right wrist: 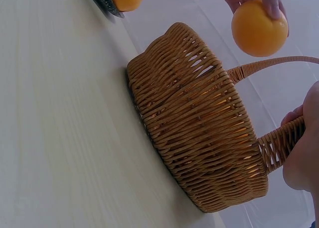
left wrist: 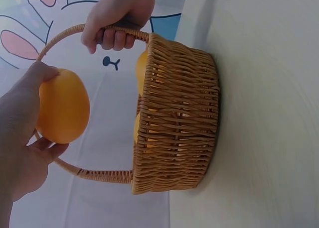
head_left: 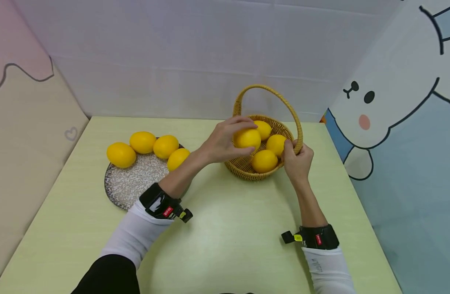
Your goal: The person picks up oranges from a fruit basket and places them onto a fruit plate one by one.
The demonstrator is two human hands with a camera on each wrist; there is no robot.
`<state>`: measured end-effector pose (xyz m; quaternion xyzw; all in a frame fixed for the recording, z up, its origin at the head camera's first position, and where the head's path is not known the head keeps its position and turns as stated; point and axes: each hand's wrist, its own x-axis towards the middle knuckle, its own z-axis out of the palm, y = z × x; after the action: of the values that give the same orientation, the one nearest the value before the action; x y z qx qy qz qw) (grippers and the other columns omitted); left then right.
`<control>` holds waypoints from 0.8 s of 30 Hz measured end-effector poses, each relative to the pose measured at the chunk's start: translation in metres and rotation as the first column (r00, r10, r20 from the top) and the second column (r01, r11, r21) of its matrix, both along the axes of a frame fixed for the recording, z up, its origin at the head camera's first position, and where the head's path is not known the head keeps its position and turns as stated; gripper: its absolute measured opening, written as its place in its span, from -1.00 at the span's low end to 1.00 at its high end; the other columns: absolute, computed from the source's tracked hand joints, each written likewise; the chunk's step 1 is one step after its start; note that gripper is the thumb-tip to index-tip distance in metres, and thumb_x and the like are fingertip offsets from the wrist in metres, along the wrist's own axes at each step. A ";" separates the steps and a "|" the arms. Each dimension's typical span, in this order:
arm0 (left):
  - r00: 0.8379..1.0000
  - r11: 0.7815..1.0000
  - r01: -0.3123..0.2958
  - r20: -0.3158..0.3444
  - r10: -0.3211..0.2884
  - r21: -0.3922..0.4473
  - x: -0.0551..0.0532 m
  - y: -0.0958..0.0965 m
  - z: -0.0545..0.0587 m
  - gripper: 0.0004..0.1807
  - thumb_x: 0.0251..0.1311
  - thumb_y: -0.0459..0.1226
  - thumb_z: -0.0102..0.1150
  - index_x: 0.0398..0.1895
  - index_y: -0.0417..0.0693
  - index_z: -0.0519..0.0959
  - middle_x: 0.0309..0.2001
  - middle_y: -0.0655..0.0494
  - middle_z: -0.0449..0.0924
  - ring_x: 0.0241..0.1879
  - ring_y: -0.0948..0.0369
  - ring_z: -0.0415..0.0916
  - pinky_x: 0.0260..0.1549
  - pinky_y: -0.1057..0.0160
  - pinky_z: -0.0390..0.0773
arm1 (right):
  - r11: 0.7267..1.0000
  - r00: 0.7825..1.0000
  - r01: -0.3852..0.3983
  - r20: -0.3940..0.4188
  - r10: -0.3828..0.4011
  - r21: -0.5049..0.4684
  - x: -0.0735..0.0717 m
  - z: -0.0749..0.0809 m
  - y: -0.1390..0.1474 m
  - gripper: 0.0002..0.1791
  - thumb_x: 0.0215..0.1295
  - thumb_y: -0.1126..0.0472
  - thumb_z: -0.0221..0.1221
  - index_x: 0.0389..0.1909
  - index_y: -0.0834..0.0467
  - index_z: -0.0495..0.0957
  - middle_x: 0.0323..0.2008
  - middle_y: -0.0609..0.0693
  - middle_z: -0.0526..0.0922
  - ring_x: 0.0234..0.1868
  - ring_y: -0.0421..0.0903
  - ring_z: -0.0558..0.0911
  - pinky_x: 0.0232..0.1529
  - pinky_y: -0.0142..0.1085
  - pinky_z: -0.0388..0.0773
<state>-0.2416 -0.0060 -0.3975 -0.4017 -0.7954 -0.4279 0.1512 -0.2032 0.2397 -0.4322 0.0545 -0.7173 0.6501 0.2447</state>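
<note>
My left hand (head_left: pixel 223 141) holds a yellow lemon (head_left: pixel 247 139) between thumb and fingers, above the left side of a wicker basket (head_left: pixel 243 175). In the left wrist view this lemon (left wrist: pixel 64 108) is raised clear of the basket's rim. Inside the basket lie three lemons, one near the front (head_left: pixel 264 161), one at the right and one at the back. My right hand (head_left: pixel 299 162) grips the base of the basket's arched handle (head_left: pixel 272 90) on the right. The right wrist view has the basket (right wrist: pixel 199 123) standing on the table, its lemons mostly hidden by the weave.
To the left, a round speckled plate (head_left: pixel 136 181) bears several lemons (head_left: pixel 142 142) along its far edge; my left forearm passes over its right side. The pale table (head_left: pixel 239 232) meets a white wall (head_left: pixel 173 90) behind and printed panels at both sides.
</note>
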 end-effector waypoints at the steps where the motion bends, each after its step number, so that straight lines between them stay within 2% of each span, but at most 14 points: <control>1: 1.000 1.000 0.002 -0.002 -0.002 0.007 0.001 0.000 0.001 -0.42 0.08 -0.12 0.50 0.18 -0.18 0.67 0.20 0.02 0.55 0.17 0.22 0.46 -0.03 0.25 0.65 | 1.000 1.000 0.001 0.001 -0.001 -0.001 -0.002 -0.003 0.002 -0.55 0.48 0.35 0.11 -0.71 0.20 0.40 -0.81 0.02 0.41 -0.82 -0.24 0.32 -0.86 -0.56 0.20; 5: 1.000 1.000 0.009 -0.008 -0.009 0.016 0.003 -0.002 0.003 -0.42 0.08 -0.14 0.50 0.17 -0.22 0.68 0.20 -0.01 0.55 0.18 0.21 0.47 -0.01 0.26 0.65 | 1.000 1.000 0.007 0.005 -0.007 -0.004 -0.011 -0.018 0.009 -0.54 0.49 0.32 0.13 -0.69 0.24 0.39 -0.81 -0.07 0.42 -0.83 -0.22 0.31 -0.88 -0.54 0.18; 7: 1.000 1.000 0.009 -0.009 -0.009 0.012 0.003 -0.003 0.005 -0.42 0.08 -0.15 0.50 0.17 -0.23 0.67 0.21 -0.02 0.55 0.18 0.22 0.46 -0.01 0.26 0.64 | 1.000 1.000 0.010 0.006 -0.010 -0.005 -0.012 -0.021 0.010 -0.54 0.49 0.30 0.14 -0.70 0.25 0.39 -0.81 -0.11 0.44 -0.83 -0.21 0.32 -0.89 -0.53 0.19; 13: 1.000 1.000 -0.018 -0.008 0.018 -0.015 0.005 -0.011 0.006 -0.43 0.08 -0.15 0.50 0.18 -0.19 0.68 0.21 -0.01 0.55 0.19 0.21 0.47 -0.04 0.25 0.66 | 1.000 1.000 0.008 -0.022 -0.008 0.007 -0.012 -0.022 0.011 -0.51 0.49 0.25 0.16 -0.72 0.22 0.38 -0.82 -0.08 0.44 -0.83 -0.17 0.33 -0.89 -0.49 0.19; 17: 0.999 0.999 -0.038 -0.003 0.038 -0.004 0.008 -0.020 0.005 -0.45 0.06 -0.17 0.50 0.15 -0.17 0.69 0.19 0.01 0.56 0.14 0.22 0.49 -0.10 0.24 0.68 | 1.000 1.000 0.001 -0.029 -0.001 0.006 -0.013 -0.021 0.010 -0.51 0.49 0.24 0.15 -0.73 0.21 0.37 -0.82 -0.08 0.43 -0.83 -0.16 0.33 -0.89 -0.49 0.19; 21: 0.998 0.998 -0.055 0.008 0.055 0.005 0.013 -0.031 0.003 -0.45 0.05 -0.19 0.51 0.15 -0.15 0.69 0.18 0.02 0.57 0.14 0.23 0.49 -0.13 0.24 0.69 | 1.000 1.000 0.007 -0.018 -0.007 0.001 -0.013 -0.020 0.009 -0.51 0.49 0.28 0.14 -0.73 0.21 0.35 -0.82 -0.10 0.42 -0.83 -0.19 0.32 -0.88 -0.51 0.18; 24: 0.997 0.997 -0.081 0.018 0.081 -0.001 0.017 -0.042 0.002 -0.44 0.04 -0.19 0.52 0.17 -0.12 0.69 0.20 0.00 0.56 0.16 0.22 0.48 -0.15 0.23 0.70 | 1.000 1.000 0.010 -0.017 -0.010 -0.004 -0.012 -0.019 0.008 -0.52 0.48 0.33 0.12 -0.73 0.24 0.35 -0.83 -0.05 0.40 -0.84 -0.22 0.32 -0.89 -0.52 0.18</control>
<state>-0.2246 -0.0479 -0.3959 -0.3652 -0.8125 -0.4249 0.1610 -0.2155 0.2475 -0.4512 0.0562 -0.7142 0.6498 0.2541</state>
